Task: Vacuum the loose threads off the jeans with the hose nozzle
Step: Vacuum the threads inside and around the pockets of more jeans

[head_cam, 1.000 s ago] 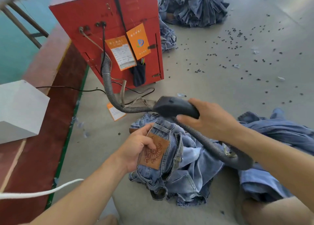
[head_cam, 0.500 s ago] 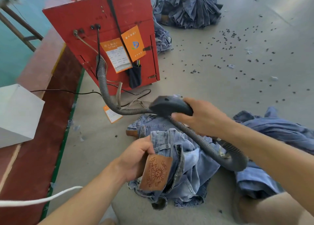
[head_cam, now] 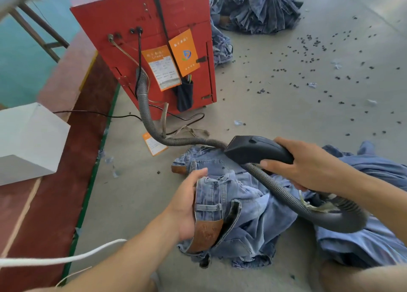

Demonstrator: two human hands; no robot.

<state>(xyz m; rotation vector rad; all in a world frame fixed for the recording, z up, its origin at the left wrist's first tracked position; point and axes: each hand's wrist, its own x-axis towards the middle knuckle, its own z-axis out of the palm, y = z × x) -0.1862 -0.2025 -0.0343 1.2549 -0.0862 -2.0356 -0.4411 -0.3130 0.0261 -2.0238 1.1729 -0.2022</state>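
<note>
A grey concrete floor [head_cam: 275, 115] carries everything. A red metal cabinet [head_cam: 132, 22] stands at its far left, with a ribbed grey hose [head_cam: 145, 106] running from it down onto the floor, beside a black cable [head_cam: 189, 120] and an orange tag [head_cam: 153, 146]. Crumpled blue jeans [head_cam: 242, 221] lie in a heap at the near middle, more denim [head_cam: 363, 243] just to their right. A bundled pile of denim [head_cam: 262, 7] sits at the far edge. Small dark scraps [head_cam: 308, 47] dot the far right. A dark red strip with a green edge [head_cam: 88, 194] borders the floor on the left.
</note>
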